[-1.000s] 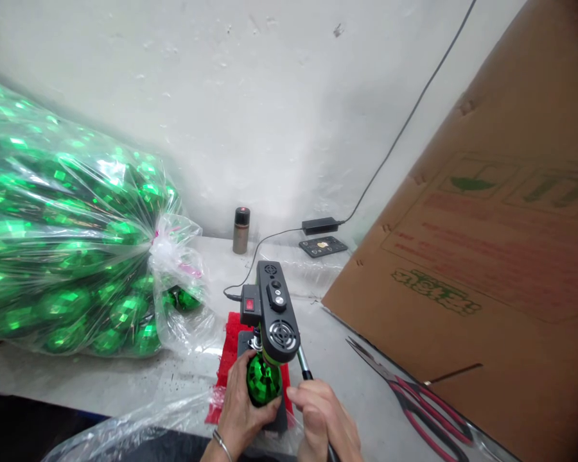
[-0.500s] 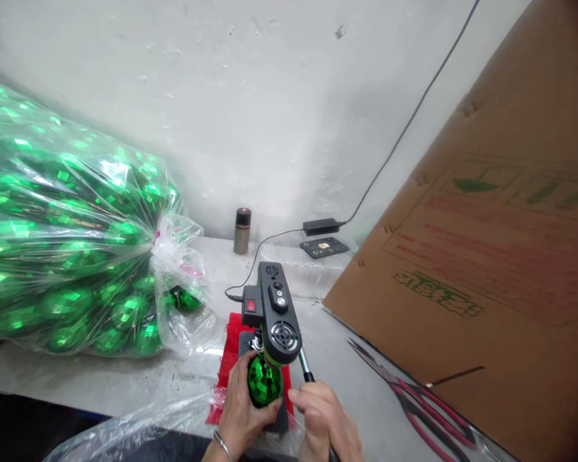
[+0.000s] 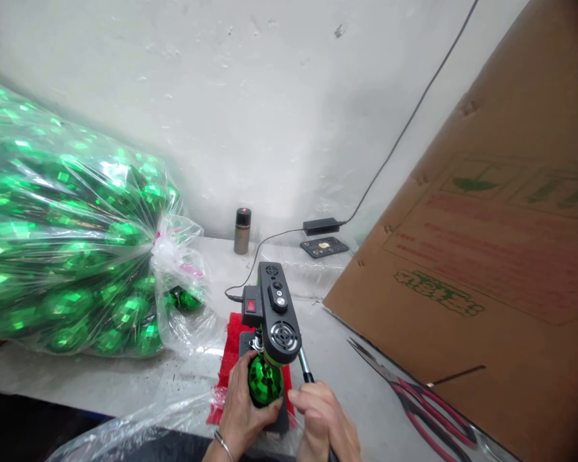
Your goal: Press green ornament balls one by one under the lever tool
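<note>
My left hand (image 3: 241, 404) is wrapped around a shiny green faceted ball (image 3: 264, 380), a disco-ball style ornament. The ball sits under the front end of a small black bench drill press (image 3: 280, 314), whose head hides the ball's top. At the right, my right hand (image 3: 324, 417) is closed around the machine's lever, a metal rod (image 3: 306, 366) with a black grip. Beneath the machine lies a red cloth (image 3: 231, 350). A red rocker switch (image 3: 251, 306) shows on the machine's left side.
At the left lies a tied clear bag (image 3: 77, 244) full of green balls. A large cardboard box (image 3: 462, 256) stands right, with red-handled scissors (image 3: 428, 407) beside it. Behind are a small bottle (image 3: 242, 231), a power adapter (image 3: 322, 226) and a dark phone-like slab (image 3: 324, 247).
</note>
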`<state>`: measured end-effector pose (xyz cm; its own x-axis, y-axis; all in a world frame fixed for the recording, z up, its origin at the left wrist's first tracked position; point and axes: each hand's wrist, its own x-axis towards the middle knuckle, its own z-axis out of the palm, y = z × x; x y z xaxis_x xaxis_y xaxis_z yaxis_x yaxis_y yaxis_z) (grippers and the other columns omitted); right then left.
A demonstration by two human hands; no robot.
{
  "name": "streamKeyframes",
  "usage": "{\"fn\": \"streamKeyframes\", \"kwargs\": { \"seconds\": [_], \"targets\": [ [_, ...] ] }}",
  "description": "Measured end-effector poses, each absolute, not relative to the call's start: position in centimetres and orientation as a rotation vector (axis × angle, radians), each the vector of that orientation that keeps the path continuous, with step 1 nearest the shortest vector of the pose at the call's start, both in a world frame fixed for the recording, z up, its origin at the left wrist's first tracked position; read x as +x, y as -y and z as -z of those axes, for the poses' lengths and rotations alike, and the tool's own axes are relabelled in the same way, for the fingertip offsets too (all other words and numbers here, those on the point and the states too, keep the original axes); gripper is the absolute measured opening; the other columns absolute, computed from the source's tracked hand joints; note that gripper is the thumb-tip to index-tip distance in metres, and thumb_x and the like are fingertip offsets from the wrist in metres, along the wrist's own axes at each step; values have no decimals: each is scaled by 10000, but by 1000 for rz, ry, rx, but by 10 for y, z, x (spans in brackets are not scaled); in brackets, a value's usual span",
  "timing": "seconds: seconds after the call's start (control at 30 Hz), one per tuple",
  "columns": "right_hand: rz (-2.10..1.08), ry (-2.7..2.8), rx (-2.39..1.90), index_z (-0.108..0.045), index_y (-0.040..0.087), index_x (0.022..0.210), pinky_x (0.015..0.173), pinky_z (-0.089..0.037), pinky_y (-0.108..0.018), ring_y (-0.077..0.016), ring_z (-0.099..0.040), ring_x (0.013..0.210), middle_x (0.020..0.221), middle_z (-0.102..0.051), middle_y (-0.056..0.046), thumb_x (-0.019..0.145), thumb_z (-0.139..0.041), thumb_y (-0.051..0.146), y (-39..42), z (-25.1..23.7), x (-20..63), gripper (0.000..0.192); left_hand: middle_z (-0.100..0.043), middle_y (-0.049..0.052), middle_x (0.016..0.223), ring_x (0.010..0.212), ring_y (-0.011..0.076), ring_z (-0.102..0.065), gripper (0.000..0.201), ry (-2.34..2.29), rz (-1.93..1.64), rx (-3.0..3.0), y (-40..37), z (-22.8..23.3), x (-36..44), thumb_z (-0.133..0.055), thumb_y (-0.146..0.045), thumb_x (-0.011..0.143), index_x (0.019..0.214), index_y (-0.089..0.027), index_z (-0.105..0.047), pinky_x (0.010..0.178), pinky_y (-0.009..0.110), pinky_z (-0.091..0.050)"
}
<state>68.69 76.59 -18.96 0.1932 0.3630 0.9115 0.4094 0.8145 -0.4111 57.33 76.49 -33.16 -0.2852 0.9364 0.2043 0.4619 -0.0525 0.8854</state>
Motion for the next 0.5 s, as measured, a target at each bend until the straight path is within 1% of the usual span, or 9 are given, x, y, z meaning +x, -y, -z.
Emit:
{"fn": "streamKeyframes", "kwargs": {
  "seconds": [0.2, 0.3, 0.37, 0.4, 0.43, 0.5],
  "targets": [
    [33, 1412, -658, -698, 193, 851, 554, -493, -270, -128, -614, 542, 667, -651, 11, 1093, -518, 220, -764, 191, 686, 303, -727, 227, 1335, 1276, 431, -697, 774, -1743, -1330, 1484, -766, 332, 573, -789, -403, 688, 1383, -110, -618, 1127, 671, -555],
    [80, 1410, -732, -693, 205, 856, 646, -555, -301, -137, -649, 562, 676, -681, 10, 1115, -489, 257, -760, 206, 683, 333, -727, 227, 1336, 1265, 438, -701, 782, -1759, -1323, 1484, -766, 330, 573, -806, -415, 681, 1381, -115, -629, 1109, 665, -570],
    [140, 1392, -793, -682, 214, 851, 743, -592, -330, -142, -672, 569, 673, -700, 15, 1121, -463, 249, -760, 221, 682, 349, -728, 214, 1348, 1264, 435, -700, 785, -1760, -1305, 1493, -766, 329, 574, -813, -402, 672, 1390, -138, -636, 1102, 660, -576],
    [170, 1393, -796, -679, 216, 851, 762, -603, -340, -142, -674, 559, 667, -705, 19, 1119, -454, 237, -762, 229, 683, 351, -729, 208, 1352, 1264, 435, -699, 790, -1759, -1295, 1497, -765, 328, 574, -817, -393, 665, 1394, -147, -639, 1102, 658, -576],
    [200, 1405, -768, -677, 218, 849, 743, -609, -341, -142, -666, 536, 652, -704, 24, 1114, -448, 227, -765, 236, 685, 351, -730, 206, 1354, 1263, 436, -698, 793, -1759, -1287, 1499, -765, 328, 574, -817, -381, 659, 1396, -151, -639, 1102, 658, -575],
    [254, 1452, -669, -682, 224, 838, 649, -607, -327, -137, -640, 483, 619, -697, 34, 1104, -452, 233, -772, 244, 688, 352, -730, 210, 1349, 1255, 439, -700, 791, -1763, -1280, 1494, -765, 327, 574, -813, -357, 650, 1392, -146, -641, 1097, 657, -577]
  ]
}}
